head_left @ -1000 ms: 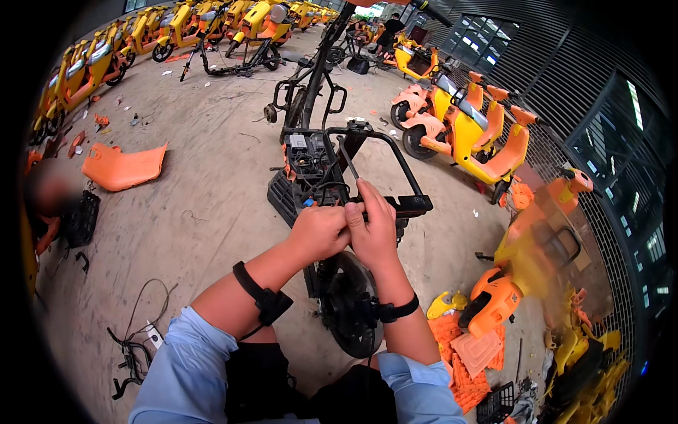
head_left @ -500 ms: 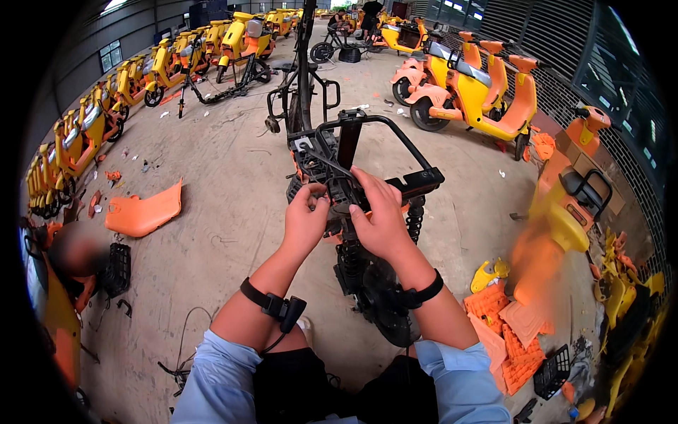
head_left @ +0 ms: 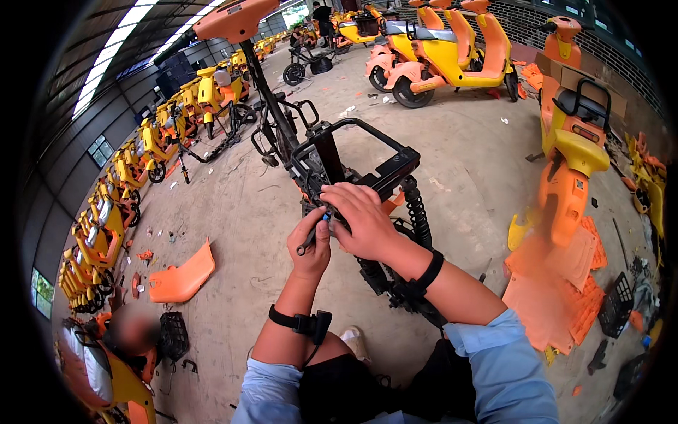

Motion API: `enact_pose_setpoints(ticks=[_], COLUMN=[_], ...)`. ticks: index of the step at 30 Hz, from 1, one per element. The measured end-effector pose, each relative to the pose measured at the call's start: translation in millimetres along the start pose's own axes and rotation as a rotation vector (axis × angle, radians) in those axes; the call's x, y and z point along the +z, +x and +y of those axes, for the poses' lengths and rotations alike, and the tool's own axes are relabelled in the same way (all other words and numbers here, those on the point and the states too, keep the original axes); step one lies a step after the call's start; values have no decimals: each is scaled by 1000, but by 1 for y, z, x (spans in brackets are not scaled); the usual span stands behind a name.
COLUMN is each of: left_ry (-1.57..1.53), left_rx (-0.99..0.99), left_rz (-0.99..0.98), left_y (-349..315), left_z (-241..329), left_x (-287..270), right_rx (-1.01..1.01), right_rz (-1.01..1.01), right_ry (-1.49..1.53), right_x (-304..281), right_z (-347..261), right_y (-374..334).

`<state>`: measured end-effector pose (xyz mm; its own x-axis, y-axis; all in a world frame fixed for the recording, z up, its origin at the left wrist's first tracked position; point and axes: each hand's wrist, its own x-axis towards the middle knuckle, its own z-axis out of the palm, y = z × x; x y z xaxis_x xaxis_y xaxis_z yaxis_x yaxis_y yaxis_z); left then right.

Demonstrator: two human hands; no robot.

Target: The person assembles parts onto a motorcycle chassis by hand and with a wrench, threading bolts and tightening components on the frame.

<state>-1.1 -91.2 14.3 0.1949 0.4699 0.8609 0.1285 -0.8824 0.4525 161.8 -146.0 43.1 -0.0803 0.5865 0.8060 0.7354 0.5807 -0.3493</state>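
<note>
Scooter frame (head_left: pixel 271 106) under work by 2 bare hands. The frame stands on the floor (head_left: pixel 233 212) in front of the person, its stem leaning left. Judged by its bare tubes, beside the fully clad scooters (head_left: pixel 459 63) at upper right, the body covering is largely off; the handlebar cover (head_left: pixel 236 20), rack (head_left: pixel 360 124) and coil spring (head_left: pixel 417 212) are in place. Work at the frame's middle appears unfinished; how much is left cannot be told, since the fingers hide the spot. An orange panel (head_left: pixel 185 277) lies on the floor to the left; whether it belongs to this frame is unclear.

Left hand (head_left: pixel 311 244): forearm nearly upright, thumb and fingers closed around a dark tool (head_left: pixel 302 249), whose ringed end points toward the person. A small blue piece (head_left: pixel 325 218) shows at the fingertips. Right hand (head_left: pixel 361 222): forearm slanting in from lower right, back of the hand uppermost, fingers stretched across the frame just beside the left; whether it grips anything cannot be told.
</note>
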Motion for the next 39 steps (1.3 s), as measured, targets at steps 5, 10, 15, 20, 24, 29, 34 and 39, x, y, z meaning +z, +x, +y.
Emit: enact_pose_setpoints(ticks=[5, 10, 15, 20, 24, 29, 34, 39], left_ry=[240, 199, 41, -122, -97, -243, -307, -313], left_rx=[237, 155, 113, -157, -428, -507, -556, -566], left_rz=[-107, -62, -129, -214, -88, -90, -121, -143], left_y=[8, 2, 13, 18, 23, 29, 34, 33], left_z=[32, 25, 30, 17, 4, -7, -6, -5], left_x=[20, 28, 25, 0, 5, 16, 18, 22], right_rx=[36, 65, 76, 99, 315, 400, 277, 483], right_rz=[142, 152, 210, 242, 293, 331, 433, 274], right_ry=[-42, -81, -26, 75, 418, 566, 236, 216], right_x=[10, 10, 8, 14, 29, 33, 17, -1], right_z=[7, 9, 11, 18, 25, 18, 9, 0], right_y=[-10, -8, -1, 4, -1, 5, 12, 9])
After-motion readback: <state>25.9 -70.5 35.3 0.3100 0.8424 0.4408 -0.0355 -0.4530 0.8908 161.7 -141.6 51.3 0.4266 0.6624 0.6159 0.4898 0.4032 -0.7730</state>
